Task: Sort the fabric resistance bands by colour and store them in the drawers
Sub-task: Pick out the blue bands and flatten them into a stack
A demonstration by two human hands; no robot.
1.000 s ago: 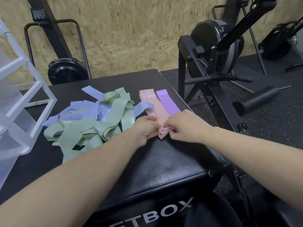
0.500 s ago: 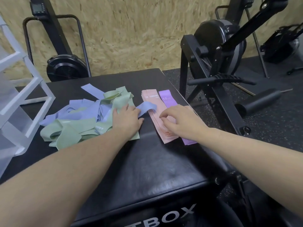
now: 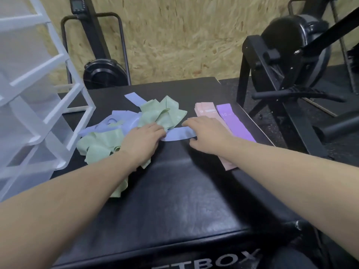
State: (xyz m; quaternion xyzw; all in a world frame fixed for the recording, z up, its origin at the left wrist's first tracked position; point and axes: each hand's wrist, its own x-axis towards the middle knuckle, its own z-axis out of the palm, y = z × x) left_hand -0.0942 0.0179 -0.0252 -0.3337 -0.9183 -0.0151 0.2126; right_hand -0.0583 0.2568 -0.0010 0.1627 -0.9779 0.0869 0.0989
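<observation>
Holding blue band (image 3: 179,133) btwn L hand (image 3: 144,137) & R hand (image 3: 206,133), both grips closed.

drawer unit (image 3: 29,94) cut off left, box lettering (image 3: 206,262) cropped

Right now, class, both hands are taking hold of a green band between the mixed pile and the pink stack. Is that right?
Not quite: the colour is wrong. The head view shows the band stretched between the left hand and the right hand is periwinkle blue, not green. It does lie between the mixed pile and the pink stack.
</observation>
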